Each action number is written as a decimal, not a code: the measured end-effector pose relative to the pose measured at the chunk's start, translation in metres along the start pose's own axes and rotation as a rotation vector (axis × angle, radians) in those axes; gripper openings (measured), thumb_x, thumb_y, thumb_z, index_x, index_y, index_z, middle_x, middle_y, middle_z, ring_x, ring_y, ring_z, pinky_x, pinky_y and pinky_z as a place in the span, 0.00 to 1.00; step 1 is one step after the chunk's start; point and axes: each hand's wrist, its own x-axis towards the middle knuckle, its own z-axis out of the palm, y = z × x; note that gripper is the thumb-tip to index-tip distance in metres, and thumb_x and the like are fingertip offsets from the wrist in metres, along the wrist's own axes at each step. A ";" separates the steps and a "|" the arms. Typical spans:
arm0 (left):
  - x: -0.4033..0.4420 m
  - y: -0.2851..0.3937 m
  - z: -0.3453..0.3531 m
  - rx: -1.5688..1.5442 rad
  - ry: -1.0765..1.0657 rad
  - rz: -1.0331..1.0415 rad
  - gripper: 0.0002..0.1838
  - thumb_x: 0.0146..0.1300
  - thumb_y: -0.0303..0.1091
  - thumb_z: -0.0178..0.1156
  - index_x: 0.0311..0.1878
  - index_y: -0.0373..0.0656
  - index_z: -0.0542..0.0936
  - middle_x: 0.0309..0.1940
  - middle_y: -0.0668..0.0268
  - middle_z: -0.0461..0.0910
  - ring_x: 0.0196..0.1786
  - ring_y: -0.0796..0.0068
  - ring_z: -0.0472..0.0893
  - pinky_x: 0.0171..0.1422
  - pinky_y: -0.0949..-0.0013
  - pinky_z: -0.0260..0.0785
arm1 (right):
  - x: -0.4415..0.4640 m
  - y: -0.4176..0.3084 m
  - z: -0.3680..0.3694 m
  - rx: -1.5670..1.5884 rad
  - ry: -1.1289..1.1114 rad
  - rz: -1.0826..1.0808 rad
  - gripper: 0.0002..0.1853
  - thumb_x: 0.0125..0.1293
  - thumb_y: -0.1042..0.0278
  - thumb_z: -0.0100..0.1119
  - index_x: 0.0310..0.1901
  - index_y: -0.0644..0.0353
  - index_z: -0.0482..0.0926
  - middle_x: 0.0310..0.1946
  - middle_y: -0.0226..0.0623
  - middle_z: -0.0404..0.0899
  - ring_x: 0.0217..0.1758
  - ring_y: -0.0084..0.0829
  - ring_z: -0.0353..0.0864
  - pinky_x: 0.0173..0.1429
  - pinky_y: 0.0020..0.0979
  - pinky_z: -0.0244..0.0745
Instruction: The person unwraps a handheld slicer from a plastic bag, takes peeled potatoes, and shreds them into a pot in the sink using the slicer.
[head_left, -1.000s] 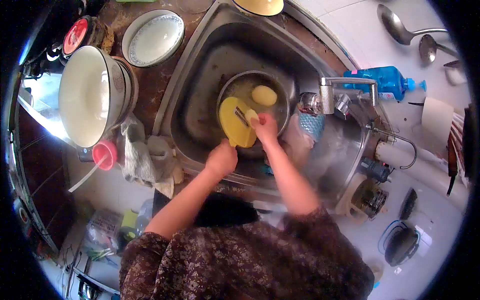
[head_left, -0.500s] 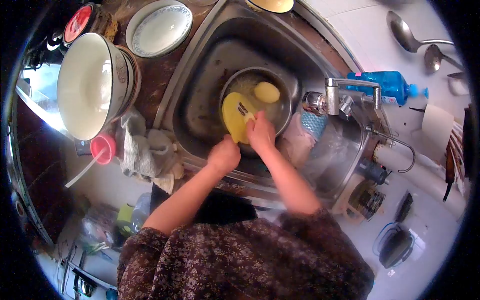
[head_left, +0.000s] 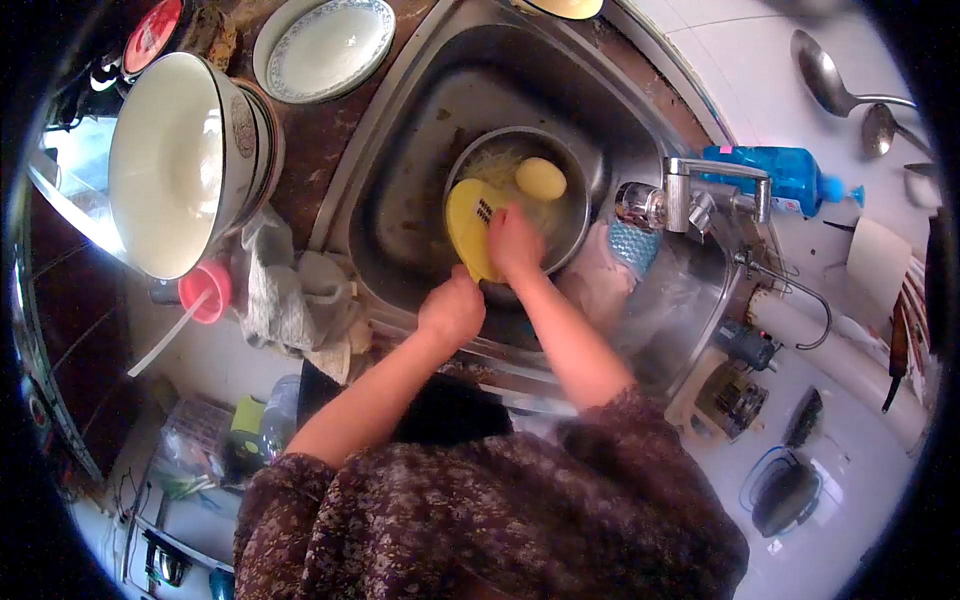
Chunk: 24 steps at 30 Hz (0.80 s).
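Note:
A yellow grater [head_left: 470, 215] leans over a round metal basin [head_left: 572, 235] in the sink [head_left: 400, 150]. My left hand [head_left: 453, 310] is closed on the grater's lower end at the basin's near edge. My right hand [head_left: 515, 243] lies on the grater's face below its dark slots, fingers curled round a pale peeled piece that is now mostly hidden. A whole peeled potato [head_left: 541, 180] sits in the basin's water, with pale shreds [head_left: 495, 165] beside it.
Right of the basin are a faucet [head_left: 677, 195] and a blue bottle [head_left: 760, 180]. Stacked bowls [head_left: 170, 165], plates [head_left: 335, 50], a pink cup [head_left: 207, 292] and grey cloths [head_left: 290, 290] are at the left. Ladles [head_left: 825, 75] hang at the upper right.
My right hand has slid along the grater, down and then back up slightly, covering the pale piece. My left hand keeps its hold. The view has shifted a little.

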 end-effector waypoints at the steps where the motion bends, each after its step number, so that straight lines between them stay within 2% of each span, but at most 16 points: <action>1: -0.001 0.002 -0.003 -0.009 0.005 -0.019 0.12 0.53 0.29 0.48 0.38 0.32 0.63 0.27 0.47 0.76 0.33 0.52 0.78 0.36 0.56 0.71 | 0.007 0.002 0.005 0.033 0.027 0.019 0.13 0.59 0.62 0.43 0.37 0.63 0.68 0.28 0.52 0.75 0.32 0.52 0.75 0.38 0.48 0.67; 4: -0.009 0.005 -0.004 -0.033 0.005 -0.024 0.11 0.53 0.29 0.48 0.38 0.32 0.62 0.27 0.47 0.76 0.33 0.51 0.78 0.36 0.56 0.71 | 0.045 0.030 0.038 0.028 0.160 -0.023 0.13 0.57 0.62 0.45 0.40 0.60 0.68 0.26 0.50 0.77 0.31 0.51 0.76 0.37 0.48 0.70; 7: -0.011 0.005 -0.015 -0.037 0.007 -0.018 0.11 0.53 0.29 0.47 0.37 0.32 0.63 0.27 0.46 0.76 0.33 0.51 0.78 0.37 0.56 0.71 | 0.052 0.028 0.033 0.089 0.083 0.019 0.12 0.57 0.65 0.45 0.38 0.64 0.69 0.31 0.53 0.74 0.36 0.50 0.74 0.39 0.46 0.67; 11: -0.008 -0.002 -0.012 -0.043 0.008 0.001 0.10 0.53 0.28 0.47 0.36 0.31 0.63 0.27 0.45 0.76 0.33 0.50 0.78 0.36 0.55 0.71 | 0.063 0.036 0.030 0.033 0.137 0.015 0.12 0.56 0.65 0.46 0.37 0.64 0.68 0.32 0.52 0.74 0.38 0.50 0.73 0.39 0.45 0.67; 13: -0.008 0.000 -0.013 -0.036 0.003 0.001 0.11 0.53 0.28 0.46 0.37 0.31 0.64 0.28 0.44 0.75 0.34 0.49 0.77 0.37 0.55 0.71 | 0.064 0.037 0.022 0.174 0.073 -0.022 0.11 0.55 0.66 0.48 0.38 0.62 0.68 0.32 0.51 0.74 0.39 0.48 0.73 0.40 0.42 0.67; 16: -0.005 0.003 -0.014 -0.053 -0.027 -0.020 0.11 0.53 0.28 0.46 0.38 0.30 0.64 0.29 0.43 0.75 0.36 0.48 0.77 0.40 0.54 0.70 | 0.038 0.039 0.013 0.297 0.058 -0.149 0.09 0.56 0.68 0.48 0.37 0.61 0.69 0.33 0.50 0.74 0.39 0.48 0.73 0.40 0.40 0.67; 17: -0.004 0.004 -0.014 -0.076 -0.052 -0.044 0.12 0.53 0.28 0.46 0.39 0.30 0.64 0.30 0.43 0.75 0.37 0.47 0.76 0.42 0.54 0.69 | 0.023 0.032 0.007 0.245 0.088 -0.202 0.09 0.58 0.64 0.46 0.36 0.59 0.68 0.27 0.50 0.75 0.34 0.51 0.74 0.36 0.45 0.67; 20: -0.003 0.005 -0.014 -0.134 -0.055 -0.067 0.12 0.54 0.29 0.45 0.39 0.30 0.64 0.31 0.43 0.75 0.39 0.46 0.75 0.44 0.52 0.67 | -0.019 0.015 0.004 0.284 0.043 -0.175 0.08 0.58 0.65 0.46 0.34 0.59 0.69 0.26 0.49 0.75 0.32 0.51 0.74 0.35 0.46 0.67; 21: -0.003 0.006 -0.013 -0.132 -0.055 -0.064 0.12 0.54 0.29 0.45 0.39 0.30 0.64 0.31 0.43 0.75 0.39 0.46 0.75 0.44 0.52 0.67 | -0.027 0.011 0.000 0.307 0.062 -0.148 0.08 0.57 0.65 0.47 0.34 0.60 0.69 0.27 0.48 0.75 0.33 0.49 0.75 0.36 0.43 0.68; 24: -0.003 0.006 -0.013 -0.104 -0.069 -0.110 0.12 0.55 0.29 0.44 0.39 0.31 0.64 0.32 0.42 0.75 0.39 0.46 0.75 0.44 0.52 0.67 | -0.022 0.000 -0.001 0.273 0.073 -0.071 0.08 0.56 0.65 0.48 0.33 0.60 0.70 0.28 0.47 0.75 0.33 0.47 0.75 0.35 0.40 0.68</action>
